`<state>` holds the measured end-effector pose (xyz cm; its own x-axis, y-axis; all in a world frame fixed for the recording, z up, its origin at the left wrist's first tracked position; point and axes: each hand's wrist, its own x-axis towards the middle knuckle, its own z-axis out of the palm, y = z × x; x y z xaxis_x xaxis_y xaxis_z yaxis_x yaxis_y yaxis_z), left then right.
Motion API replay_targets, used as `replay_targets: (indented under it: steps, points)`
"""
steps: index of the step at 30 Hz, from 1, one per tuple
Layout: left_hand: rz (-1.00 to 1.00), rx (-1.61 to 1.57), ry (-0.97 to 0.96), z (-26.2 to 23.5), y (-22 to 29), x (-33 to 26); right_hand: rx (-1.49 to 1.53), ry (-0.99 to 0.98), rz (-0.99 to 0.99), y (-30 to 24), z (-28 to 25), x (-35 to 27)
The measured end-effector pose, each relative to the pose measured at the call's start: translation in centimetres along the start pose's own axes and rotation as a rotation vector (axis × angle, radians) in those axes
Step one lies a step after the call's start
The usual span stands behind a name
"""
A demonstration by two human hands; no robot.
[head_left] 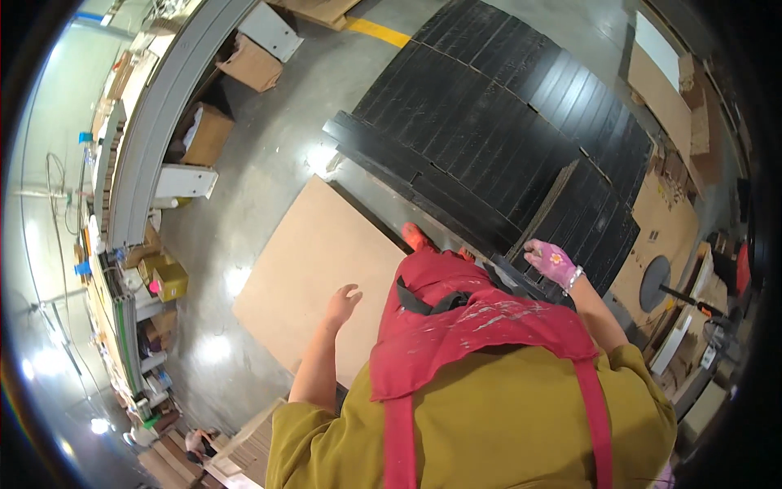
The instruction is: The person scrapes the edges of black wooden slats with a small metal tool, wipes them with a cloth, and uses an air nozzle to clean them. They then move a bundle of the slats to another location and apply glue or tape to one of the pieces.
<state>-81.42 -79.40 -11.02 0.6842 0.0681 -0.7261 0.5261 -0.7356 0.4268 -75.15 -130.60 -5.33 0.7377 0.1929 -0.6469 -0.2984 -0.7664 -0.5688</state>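
My left hand (344, 306) is bare and hangs over a large tan board (326, 253) lying low to my left. Its fingers are loosely bent, with a gap at the thumb, and nothing shows in them. A pink glove with a flower on its back covers my right hand (551, 262), its bare fingertips curled in. That hand is over the near edge of the black slatted panels (497, 122). Close by its fingertips is the end of a narrow dark strip (547, 204) on the panels. Whether the fingers hold anything is hidden.
A long black beam (407, 179) runs along the panels' near left edge. Cardboard boxes (208, 134) and a grey metal rail (167, 114) are at the left. A round grey disc (655, 284) stands at the right. Another person (199, 444) is low at the far left.
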Motion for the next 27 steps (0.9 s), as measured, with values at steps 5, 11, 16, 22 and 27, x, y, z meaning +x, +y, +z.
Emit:
replay_targets:
  steps: [5, 11, 16, 22, 27]
  points:
    - [-0.204, -0.309, 0.13, -1.0, -4.8, -3.1, -0.051, -0.196, -0.104, -6.4, -0.1, 7.2]
    - [-0.237, -0.421, -0.019, -4.7, -16.3, -5.9, -0.391, -0.561, -0.31, -15.1, -7.4, 13.4]
    - [-0.565, -0.791, 0.675, -9.6, -18.3, -8.2, -0.669, 0.227, -0.288, -21.5, -19.1, 22.1]
    - [-0.46, -0.754, 0.255, -1.4, -16.2, -12.7, 0.257, -0.303, -0.337, -33.2, -10.3, 29.3]
    - [-1.034, -1.042, 0.685, 7.9, -15.5, -25.1, -0.468, -0.829, -0.393, -29.6, -4.4, 36.4]
